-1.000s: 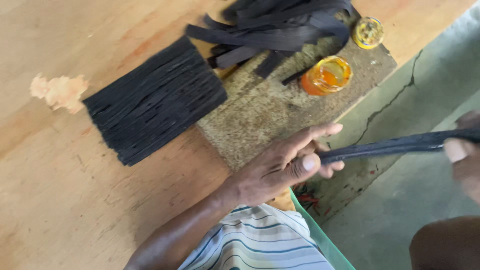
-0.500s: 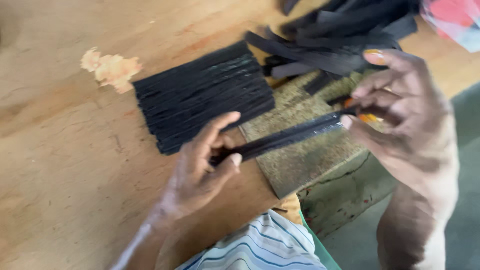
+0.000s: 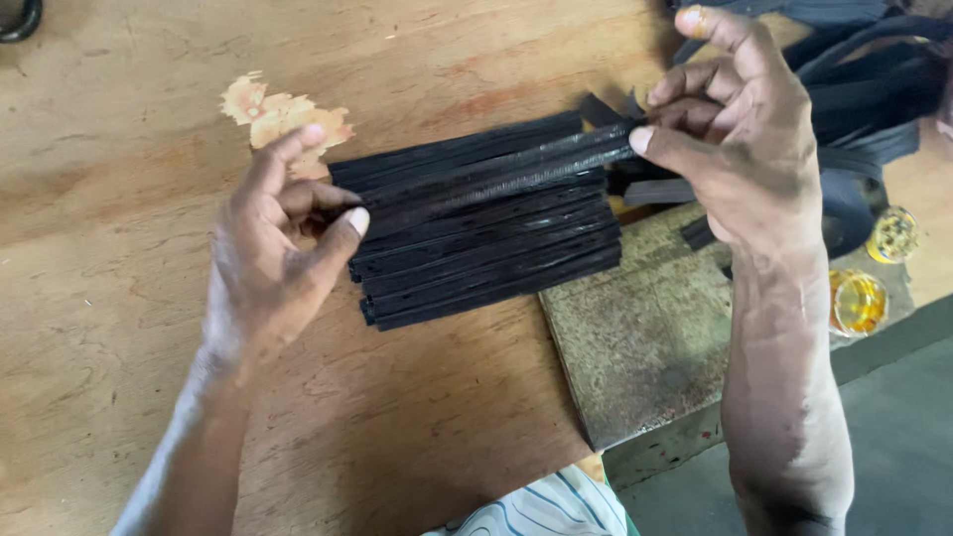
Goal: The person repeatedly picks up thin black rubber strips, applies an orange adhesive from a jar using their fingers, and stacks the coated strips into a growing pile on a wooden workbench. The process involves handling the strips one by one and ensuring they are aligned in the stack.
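— Both hands have carried the long black strip [image 3: 496,177] off the grey pad and over to the stack of black strips [image 3: 481,238], where it now lies along the top of the pile. Half a second ago it hung above the pad.

— How is the left hand [image 3: 273,248] set?

— Loosely curled at the stack's left end. The thumb [image 3: 342,230] presses against the strip ends, the index finger is raised and bent above them, and the other fingers are tucked in. It touches the ends more than it clamps them — whether the strip's own tip sits between thumb and finger, I cannot tell.

— And the right hand [image 3: 740,139]?

— Pinching the strip's other end between thumb and bent fingers, just past the stack's right edge. The index finger sticks up, free.

— What lies around?

— The stack rests on the wooden surface [image 3: 119,397], its right end touching the grey pad [image 3: 645,337]. A loose heap of black strips [image 3: 854,89] lies behind the right hand. Two small amber jars [image 3: 859,301] stand near the pad's right edge, and a pale torn patch [image 3: 283,114] marks the wood beyond the left hand.
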